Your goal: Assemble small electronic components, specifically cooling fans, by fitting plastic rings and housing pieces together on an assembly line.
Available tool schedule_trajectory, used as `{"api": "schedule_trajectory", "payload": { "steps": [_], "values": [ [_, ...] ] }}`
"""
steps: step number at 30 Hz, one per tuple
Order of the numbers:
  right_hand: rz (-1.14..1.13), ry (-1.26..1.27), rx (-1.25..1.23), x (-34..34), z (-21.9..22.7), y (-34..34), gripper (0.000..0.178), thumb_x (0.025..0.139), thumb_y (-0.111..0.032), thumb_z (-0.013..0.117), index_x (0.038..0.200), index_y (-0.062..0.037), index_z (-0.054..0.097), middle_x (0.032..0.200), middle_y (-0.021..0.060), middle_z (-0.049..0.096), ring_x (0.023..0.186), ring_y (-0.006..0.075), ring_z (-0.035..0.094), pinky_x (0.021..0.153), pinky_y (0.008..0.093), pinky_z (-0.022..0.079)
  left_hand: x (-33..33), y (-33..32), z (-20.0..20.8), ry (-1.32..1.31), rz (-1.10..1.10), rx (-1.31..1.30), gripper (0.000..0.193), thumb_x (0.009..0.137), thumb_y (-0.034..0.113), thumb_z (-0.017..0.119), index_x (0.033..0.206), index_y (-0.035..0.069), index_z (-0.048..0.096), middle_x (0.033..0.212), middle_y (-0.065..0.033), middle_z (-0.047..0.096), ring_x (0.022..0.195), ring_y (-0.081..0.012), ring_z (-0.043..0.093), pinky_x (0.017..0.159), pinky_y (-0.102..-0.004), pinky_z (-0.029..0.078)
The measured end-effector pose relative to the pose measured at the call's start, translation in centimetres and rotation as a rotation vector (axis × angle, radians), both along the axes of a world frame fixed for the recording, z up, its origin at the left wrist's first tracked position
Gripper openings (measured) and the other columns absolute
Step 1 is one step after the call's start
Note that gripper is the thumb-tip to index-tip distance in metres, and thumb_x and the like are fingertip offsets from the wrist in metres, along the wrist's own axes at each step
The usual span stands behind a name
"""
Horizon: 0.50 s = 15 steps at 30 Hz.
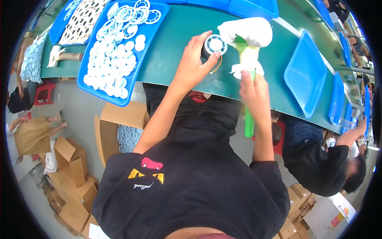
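While the left hand (193, 65) is gripping a small round spool (213, 45), fingers (197, 44) curled around its dark body and thumb on the white spoked face, the spool is hovering just above the green tabletop (179, 40). Right hand (254, 93) is closed tight around a green ribbed tube (248, 123), which is running down past the tabletop edge. Tube top is wrapped in white cloth (248, 34), bulging just right of the spool, nearly touching it.

Left of the hands, a blue tray (93, 85) is holding a pile of white round discs (113, 59) plus some open spoked rings (133, 14) at the far end. Further left, a second blue tray is carrying a white sheet with dark oval spots (81, 20). Empty blue tray (304, 75) is sitting on the right, more blue trays beyond it.

Below the tabletop: open brown cardboard box (119, 127) with pale blue rings inside, more brown cartons (71, 179) stacked on the floor at left. Another person in dark clothes (318, 163) is working at the right.
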State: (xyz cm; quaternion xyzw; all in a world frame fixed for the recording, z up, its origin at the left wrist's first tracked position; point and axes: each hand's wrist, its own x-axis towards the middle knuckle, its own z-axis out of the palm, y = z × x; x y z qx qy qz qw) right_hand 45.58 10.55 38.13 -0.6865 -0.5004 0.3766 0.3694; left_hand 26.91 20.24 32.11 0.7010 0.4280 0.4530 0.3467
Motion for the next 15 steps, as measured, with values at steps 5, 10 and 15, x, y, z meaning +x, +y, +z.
{"api": "schedule_trajectory", "payload": {
  "steps": [5,10,15],
  "values": [
    [-0.134,0.316,0.183,-0.1,0.7,-0.2,0.038,0.109,-0.034,0.052,0.097,0.0008,0.061,0.068,-0.001,0.052,0.053,0.0065,0.047,0.046,0.025,0.036,0.0,-0.3,0.4,0.05,-0.009,-0.012,0.062,0.09,0.027,0.076,0.141,0.002,0.052,0.135,-0.0189,0.059,0.126,-0.0289,0.058,0.108,-0.0394,0.044],
    [-0.078,0.192,-0.12,0.5,0.0,-0.3,0.037,0.109,-0.035,0.053,0.095,-0.0017,0.06,0.068,-0.0007,0.052,0.052,0.0064,0.049,0.043,0.0252,0.038,-0.1,0.0,-0.5,-0.061,-0.015,-0.035,0.065,0.088,0.029,0.078,0.142,0.003,0.051,0.132,-0.0181,0.06,0.125,-0.0289,0.059,0.107,-0.0394,0.044],
    [-0.183,0.358,0.193,-0.4,1.2,-0.1,0.037,0.11,-0.036,0.049,0.095,-0.0031,0.056,0.069,-0.0017,0.049,0.053,0.0073,0.048,0.046,0.0246,0.037,-0.2,-0.3,0.2,0.019,-0.015,-0.021,0.07,0.087,0.029,0.08,0.145,0.003,0.049,0.133,-0.0185,0.061,0.126,-0.0284,0.059,0.108,-0.0398,0.044]
  ]
}}
